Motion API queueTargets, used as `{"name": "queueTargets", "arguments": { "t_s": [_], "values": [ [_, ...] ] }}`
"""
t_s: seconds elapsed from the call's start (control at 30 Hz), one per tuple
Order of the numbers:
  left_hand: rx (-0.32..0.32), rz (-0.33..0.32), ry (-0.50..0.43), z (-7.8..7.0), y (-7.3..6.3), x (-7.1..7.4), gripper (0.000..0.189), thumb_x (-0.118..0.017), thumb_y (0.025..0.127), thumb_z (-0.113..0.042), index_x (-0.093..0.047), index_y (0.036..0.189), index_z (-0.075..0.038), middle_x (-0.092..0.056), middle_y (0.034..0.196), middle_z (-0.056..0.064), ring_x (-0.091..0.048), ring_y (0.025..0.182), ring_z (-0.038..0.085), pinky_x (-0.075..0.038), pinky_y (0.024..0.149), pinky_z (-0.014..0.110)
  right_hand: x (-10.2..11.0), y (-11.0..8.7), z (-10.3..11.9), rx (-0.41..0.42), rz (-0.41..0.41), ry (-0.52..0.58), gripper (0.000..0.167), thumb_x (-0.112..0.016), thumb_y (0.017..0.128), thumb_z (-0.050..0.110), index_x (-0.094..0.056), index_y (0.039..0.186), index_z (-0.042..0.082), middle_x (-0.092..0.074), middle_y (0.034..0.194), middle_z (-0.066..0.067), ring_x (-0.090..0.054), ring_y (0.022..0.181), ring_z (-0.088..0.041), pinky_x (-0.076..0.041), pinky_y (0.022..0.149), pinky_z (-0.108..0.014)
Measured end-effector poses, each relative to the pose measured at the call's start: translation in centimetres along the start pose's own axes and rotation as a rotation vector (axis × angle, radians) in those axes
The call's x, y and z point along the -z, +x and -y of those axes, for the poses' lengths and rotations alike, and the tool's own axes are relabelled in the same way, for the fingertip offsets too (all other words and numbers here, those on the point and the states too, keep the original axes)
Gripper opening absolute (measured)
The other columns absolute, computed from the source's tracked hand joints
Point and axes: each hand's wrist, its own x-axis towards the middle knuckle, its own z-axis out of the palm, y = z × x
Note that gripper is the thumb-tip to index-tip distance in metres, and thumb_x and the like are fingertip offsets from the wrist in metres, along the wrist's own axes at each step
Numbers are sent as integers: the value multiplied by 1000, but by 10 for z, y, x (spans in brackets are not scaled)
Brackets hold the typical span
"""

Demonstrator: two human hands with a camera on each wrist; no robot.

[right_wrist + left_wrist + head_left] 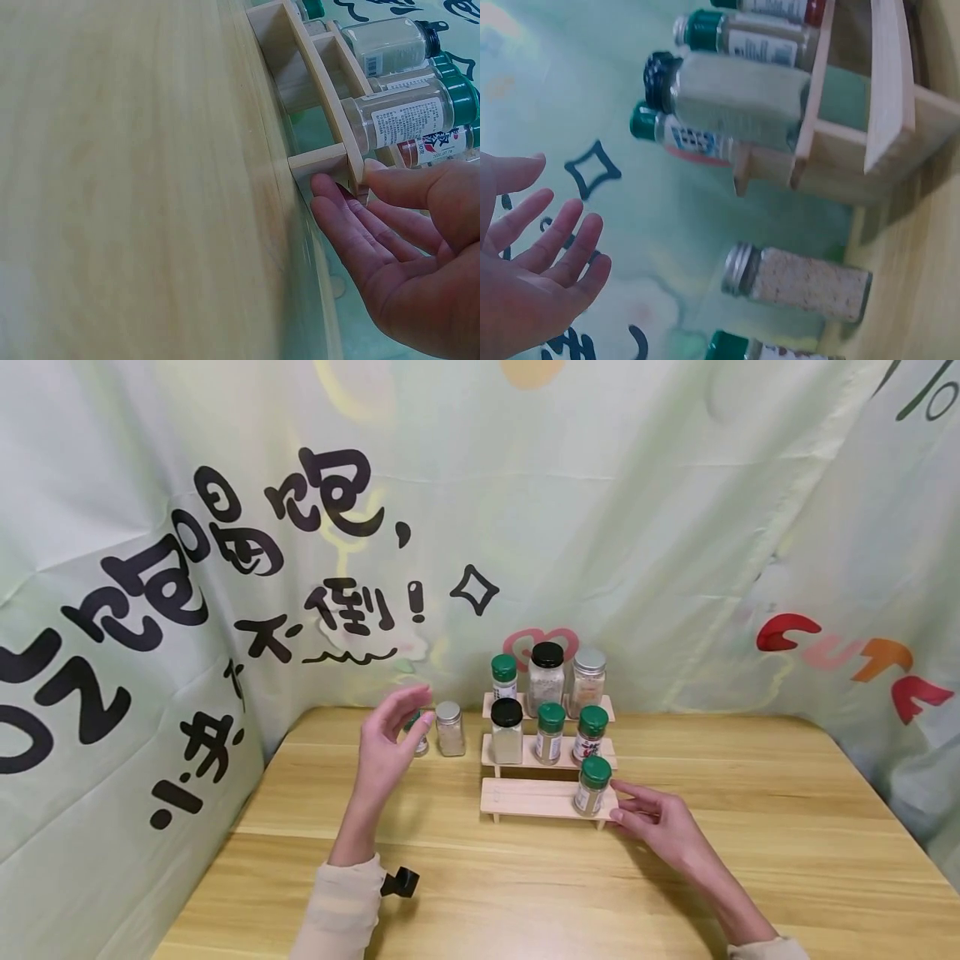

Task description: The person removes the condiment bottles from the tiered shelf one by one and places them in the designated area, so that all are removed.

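A three-step wooden spice rack [525,796] carries several spice jars. Its lowest step holds a green-capped jar [592,787] at the right end. My right hand [660,827] grips that end of the step, thumb on the plank and fingers underneath, as the right wrist view [405,247] shows. To the rack's left, a silver-capped jar [451,731] stands on the table beside a green-capped jar [731,346], partly hidden behind my left hand in the head view. That left hand [390,739] is raised in front of them, holding nothing, its fingers loosely bent and apart.
The wooden table [735,777] backs onto a printed curtain [637,527]. On the middle step stand a black-capped jar [507,735] and two green-capped ones; the top step bears a green-, a black- and a silver-capped jar [587,685]. A small black piece [401,882] sticks out by the left sleeve.
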Motion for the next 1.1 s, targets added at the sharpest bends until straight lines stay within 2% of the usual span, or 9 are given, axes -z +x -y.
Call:
{"name": "queueTargets", "arguments": {
  "t_s": [0.17, 0.4, 0.53, 0.7, 0.93, 1.1],
  "values": [
    [-28, 44, -11, -10, -2, -9, 37, -71, 91, 9, -64, 127, 6, -66, 123, 25, -63, 118, 36, -47, 111, 40, 0, 0, 0, 1, 1, 6, 50, -72, 96, 5, -54, 140, -11, -70, 116, -28, -74, 94, -22, -62, 78, -25],
    [-56, 134, -16, -22, -6, -25, 36, -71, 93, 5, -64, 128, 4, -69, 124, 16, -64, 119, 32, -48, 111, 40, 1, 0, 1, -3, -4, -22, 51, -72, 97, 8, -55, 141, -9, -69, 118, -28, -74, 97, -26, -61, 78, -23],
    [-70, 181, -25, -24, -11, -35, 35, -71, 94, 5, -64, 128, 2, -68, 126, 17, -63, 120, 32, -47, 111, 43, 1, 0, 0, 0, -4, -29, 51, -72, 96, 8, -55, 141, -9, -70, 117, -27, -73, 96, -26, -61, 78, -22],
    [-59, 233, -35, -25, -18, -49, 35, -71, 95, 2, -65, 129, -1, -67, 128, 17, -63, 122, 31, -47, 111, 46, 1, 0, 0, 5, 4, -19, 51, -72, 96, 7, -54, 141, -10, -69, 117, -28, -74, 96, -25, -61, 78, -23],
    [-34, 333, -23, -25, -29, -75, 35, -71, 97, -5, -64, 131, -5, -67, 130, 12, -62, 124, 24, -47, 111, 41, 1, 1, 0, 12, 2, -9, 50, -71, 96, 5, -54, 141, -10, -69, 117, -29, -74, 94, -25, -61, 79, -24],
    [1, 393, -16, -20, -39, -93, 35, -72, 97, -10, -64, 132, -6, -67, 129, 10, -62, 124, 20, -49, 109, 46, 1, 1, -2, 19, 6, -21, 50, -72, 96, 6, -55, 141, -9, -69, 118, -29, -74, 95, -26, -61, 79, -24]
  ]
}}
